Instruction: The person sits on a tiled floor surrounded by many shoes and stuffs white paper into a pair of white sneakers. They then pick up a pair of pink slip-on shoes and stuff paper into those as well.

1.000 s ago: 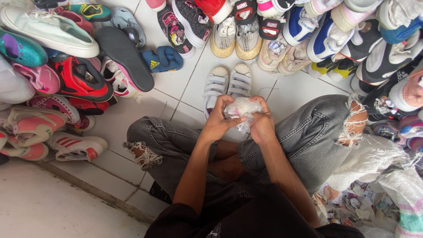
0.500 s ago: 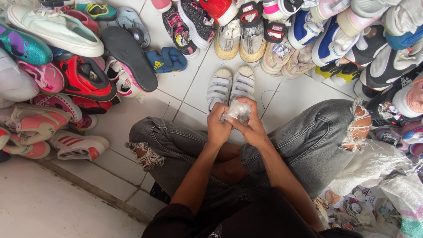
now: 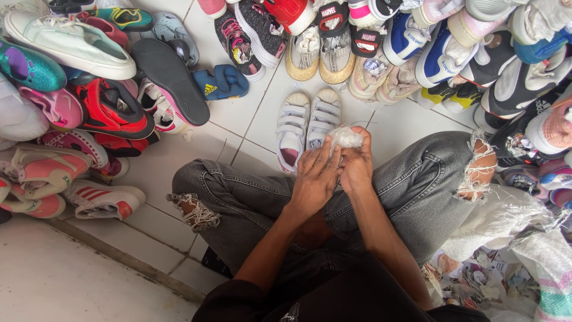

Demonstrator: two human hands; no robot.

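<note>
I sit cross-legged in torn grey jeans on a white tiled floor. My left hand [image 3: 316,179] and my right hand [image 3: 356,164] press together around a crumpled wad of white paper [image 3: 345,137], which shows above my right fingers. Directly in front of my hands stands a pair of small white strap shoes [image 3: 307,122], toes pointing away from me. The left hand's fingers lie over the heel of the right shoe of that pair.
Many children's shoes ring me: a red sneaker [image 3: 110,110], a black sole [image 3: 170,77] and pink shoes on the left, a row of sneakers and sandals [image 3: 333,42] along the top. A white sack and shredded paper [image 3: 500,262] lie at my right.
The paper wad has been squeezed from a loose, wide bundle into a tight ball, and my hands have closed together and shifted slightly right, nearer the white shoes.
</note>
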